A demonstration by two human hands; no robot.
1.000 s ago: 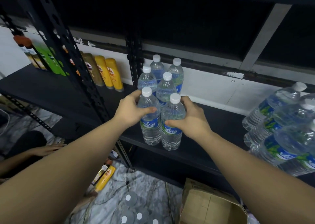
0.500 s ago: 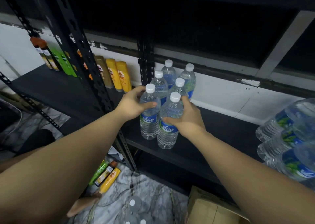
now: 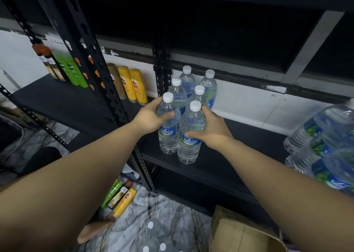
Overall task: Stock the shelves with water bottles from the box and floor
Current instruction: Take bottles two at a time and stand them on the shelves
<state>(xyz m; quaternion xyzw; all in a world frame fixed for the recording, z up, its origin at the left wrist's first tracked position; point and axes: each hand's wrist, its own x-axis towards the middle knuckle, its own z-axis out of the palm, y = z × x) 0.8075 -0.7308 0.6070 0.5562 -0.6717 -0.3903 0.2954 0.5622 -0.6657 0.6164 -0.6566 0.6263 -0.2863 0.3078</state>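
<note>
Clear front bottles [image 3: 188, 136] at shelf [image 3: 220, 167] front edge, left hand [image 3: 151, 117] gripping one, right hand [image 3: 212, 132] the other

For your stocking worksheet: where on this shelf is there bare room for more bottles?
Bare shelf lies between the right hand and the lying bottles at right. The left corner is crowded: four standing bottles behind the two held ones.

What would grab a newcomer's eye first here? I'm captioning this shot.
Two hands at centre each grip an upright water bottle on the black shelf: the left hand holds the left bottle, the right hand the right bottle. Four more bottles stand behind; yellow bottles stand further left.
</note>
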